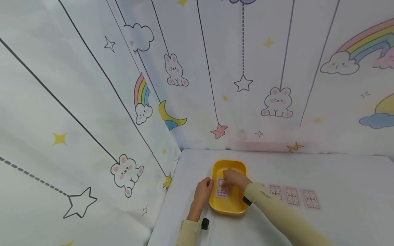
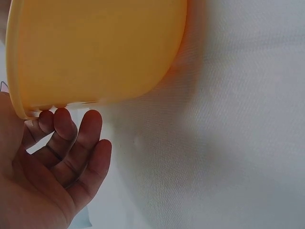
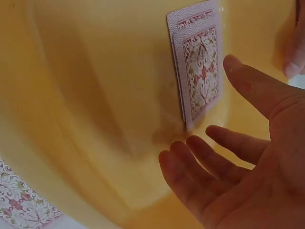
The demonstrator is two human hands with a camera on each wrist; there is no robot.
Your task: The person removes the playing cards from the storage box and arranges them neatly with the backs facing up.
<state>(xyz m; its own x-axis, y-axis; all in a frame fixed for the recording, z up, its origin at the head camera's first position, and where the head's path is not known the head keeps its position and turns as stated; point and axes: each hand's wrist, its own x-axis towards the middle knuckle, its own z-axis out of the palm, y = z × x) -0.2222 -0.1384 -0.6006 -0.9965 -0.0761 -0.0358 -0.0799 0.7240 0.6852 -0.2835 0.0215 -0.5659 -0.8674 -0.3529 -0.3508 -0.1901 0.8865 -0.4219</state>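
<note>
A yellow plastic tray (image 1: 237, 203) stands on the white table. At its left side my left hand (image 1: 203, 191) grips the rim, the thumb over the inside and the fingers (image 2: 90, 131) against the outer wall. Inside the tray lies a small stack of playing cards (image 3: 202, 71), red patterned backs up and slightly offset. My right hand (image 1: 235, 178) is over the tray, right beside the stack. In the right wrist view its thumb and fingers are spread apart around the stack's near end, with nothing held between them.
To the right of the tray, several face-down playing cards (image 1: 292, 196) lie in a row on the white table (image 1: 347, 177); my right forearm partly covers the nearest one. A white curtain (image 1: 197, 102) with cartoon prints hangs behind and along the left side.
</note>
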